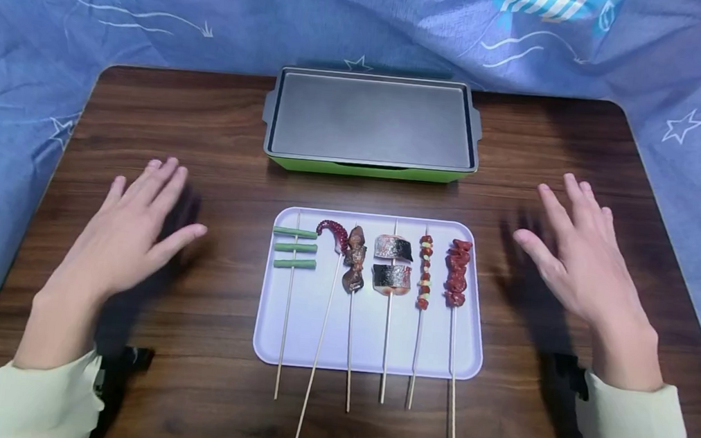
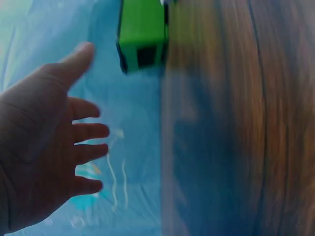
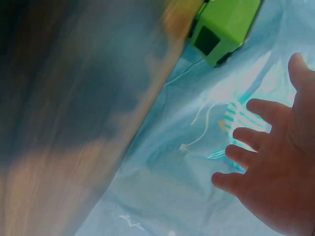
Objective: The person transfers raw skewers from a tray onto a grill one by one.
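Observation:
My left hand hovers over the left part of the table, fingers spread and nothing in them. On the other side, my right hand is held the same way. Between them lies a pale lavender tray bearing several skewers, handles toward me past its front rim. From left to right they carry green bean pieces, a dark red octopus tentacle, brown meat, fish slices with dark skin, small red and pale-green pieces and red meat chunks.
Behind the tray, near the far edge, stands a rectangular grill with a dark flat plate and a green base. The wooden table is backed by a blue patterned cloth. Both wrist views show the grill's green end.

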`<state>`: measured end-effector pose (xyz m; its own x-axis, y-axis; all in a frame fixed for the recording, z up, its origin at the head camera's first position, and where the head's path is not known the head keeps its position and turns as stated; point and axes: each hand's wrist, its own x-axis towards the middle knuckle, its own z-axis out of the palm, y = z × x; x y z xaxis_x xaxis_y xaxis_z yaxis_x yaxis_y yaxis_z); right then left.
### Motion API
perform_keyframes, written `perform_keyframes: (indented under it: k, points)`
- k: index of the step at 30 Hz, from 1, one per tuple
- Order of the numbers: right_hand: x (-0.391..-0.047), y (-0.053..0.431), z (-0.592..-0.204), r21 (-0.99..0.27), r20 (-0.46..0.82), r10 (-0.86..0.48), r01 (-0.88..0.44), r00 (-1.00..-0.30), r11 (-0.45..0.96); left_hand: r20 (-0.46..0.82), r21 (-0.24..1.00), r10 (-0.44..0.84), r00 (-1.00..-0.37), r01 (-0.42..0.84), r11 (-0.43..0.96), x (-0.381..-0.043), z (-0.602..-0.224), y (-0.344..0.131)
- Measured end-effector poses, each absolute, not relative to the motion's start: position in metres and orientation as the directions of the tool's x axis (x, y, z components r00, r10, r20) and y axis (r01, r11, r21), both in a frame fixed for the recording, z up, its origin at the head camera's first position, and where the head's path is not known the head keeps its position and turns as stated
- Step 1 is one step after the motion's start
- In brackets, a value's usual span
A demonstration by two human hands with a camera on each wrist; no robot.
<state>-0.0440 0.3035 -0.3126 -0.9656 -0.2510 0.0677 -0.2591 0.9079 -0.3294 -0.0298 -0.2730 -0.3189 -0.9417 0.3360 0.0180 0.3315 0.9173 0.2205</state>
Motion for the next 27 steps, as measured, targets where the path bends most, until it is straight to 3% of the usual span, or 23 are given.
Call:
perform_keyframes:
  k: [7, 12, 17, 27]
  points:
    - [-0.014, 0.281, -0.306, -0.386, 0.167, -0.174, -0.227, -0.970, 0.894, 0.109, 0.164, 0.483, -0.869, 0.495, 0.854, -0.009, -0.316, -0.236]
    - [0.005, 0.265, -0.308, -0.361, 0.058, -0.224, -0.230, -0.973, 0.904, 0.072, 0.203, 0.559, -0.826, 0.560, 0.803, 0.003, -0.327, -0.214]
    - [0.021, 0.251, -0.317, -0.458, -0.081, -0.292, -0.225, -0.953, 0.860, 0.080, 0.226, 0.589, -0.805, 0.590, 0.775, 0.010, -0.336, -0.204]
    - [0.036, 0.235, -0.326, -0.553, -0.180, -0.198, -0.068, -0.963, 0.831, 0.071, 0.214, 0.628, -0.775, 0.626, 0.750, 0.015, -0.339, -0.202]
